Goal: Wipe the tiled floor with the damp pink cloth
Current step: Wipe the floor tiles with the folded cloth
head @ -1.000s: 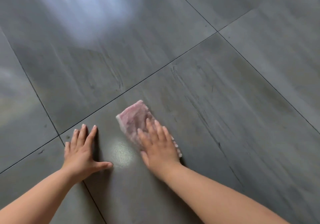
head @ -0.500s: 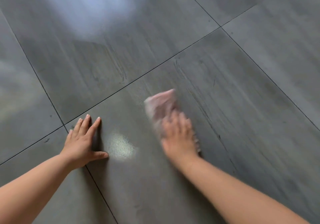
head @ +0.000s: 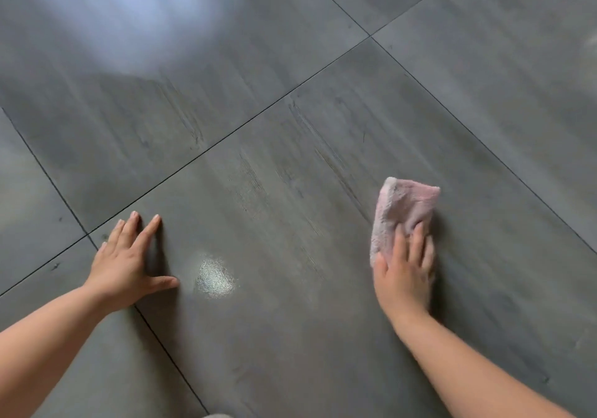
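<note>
The folded pink cloth (head: 405,207) lies flat on the grey tiled floor (head: 290,165), right of centre. My right hand (head: 403,275) presses down on its near half, fingers spread over the fabric; the far half sticks out beyond the fingertips. My left hand (head: 129,262) rests palm down on the floor at the left, fingers apart, holding nothing, next to a crossing of grout lines. A small shiny wet patch (head: 214,278) glistens on the tile between the two hands.
Large dark grey tiles with thin dark grout lines (head: 245,120) run diagonally across the view. A bright light reflection (head: 139,13) spreads over the floor at the top left. Faint streaks mark the tile ahead of the hands.
My right hand has slid the cloth to the right and a little farther away across the tile. The left hand has stayed planted on the floor.
</note>
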Available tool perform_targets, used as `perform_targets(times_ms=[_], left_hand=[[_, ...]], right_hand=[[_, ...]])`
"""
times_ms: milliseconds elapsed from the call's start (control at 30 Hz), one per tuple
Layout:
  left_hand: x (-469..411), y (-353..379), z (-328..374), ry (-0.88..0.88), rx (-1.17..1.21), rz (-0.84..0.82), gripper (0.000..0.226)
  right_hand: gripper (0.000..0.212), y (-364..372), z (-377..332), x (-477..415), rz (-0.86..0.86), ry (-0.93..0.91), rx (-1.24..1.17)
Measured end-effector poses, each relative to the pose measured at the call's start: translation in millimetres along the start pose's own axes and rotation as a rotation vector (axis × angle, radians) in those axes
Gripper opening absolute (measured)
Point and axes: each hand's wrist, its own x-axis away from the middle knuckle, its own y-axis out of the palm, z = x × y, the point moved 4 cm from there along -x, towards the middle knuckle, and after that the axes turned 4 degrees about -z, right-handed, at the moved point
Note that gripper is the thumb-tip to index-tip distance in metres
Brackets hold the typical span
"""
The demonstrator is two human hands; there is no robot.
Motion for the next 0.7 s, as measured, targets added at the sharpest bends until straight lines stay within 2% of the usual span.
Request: perform_targets(times_ms=[133, 200, 233, 300, 400, 500, 533, 567, 633, 700], left_hand=[[0, 0, 2, 0.0, -0.02, -0.001, 0.111], [1, 2, 2, 0.003, -0.026, 0.01, 0.108], [2, 4, 2, 0.01, -0.024, 0.016, 0.106], [2, 6, 1, 0.01, -0.015, 0.023, 0.103], [3, 8, 2, 0.026, -0.027, 0.043, 0.1], [1, 10, -1, 0.014, -0.01, 0.043, 0.1], [0, 9, -2, 0.017, -0.007, 0.044, 0.1], [-1, 9, -2, 0.027, -0.008, 0.046, 0.1], [-1, 8, 0, 0.032, -0.004, 0.055, 0.101], [1, 8, 3, 0.028, 0.018, 0.061, 0.1]], right_hand=[[0.062, 44, -80, 116, -0.049, -0.814, 0.17], [0.057, 47, -79, 127, -0.145, -1.069, 0.202], [0.056, 44, -71, 112, -0.149, -1.105, 0.218], [0.058, 29, -42, 66, -0.136, -0.961, 0.191], [0.066, -3, 38, -4, 0.005, -0.409, 0.055], [0.063, -31, 91, -16, -0.054, 0.176, -0.125], [0.063, -28, 88, -8, -0.029, 0.236, -0.145], [0.062, -20, 73, 4, -0.029, 0.188, -0.087], [0.06, 4, 20, 40, -0.06, -0.029, 0.07], [0.075, 34, -40, 94, -0.023, -0.415, 0.182]])
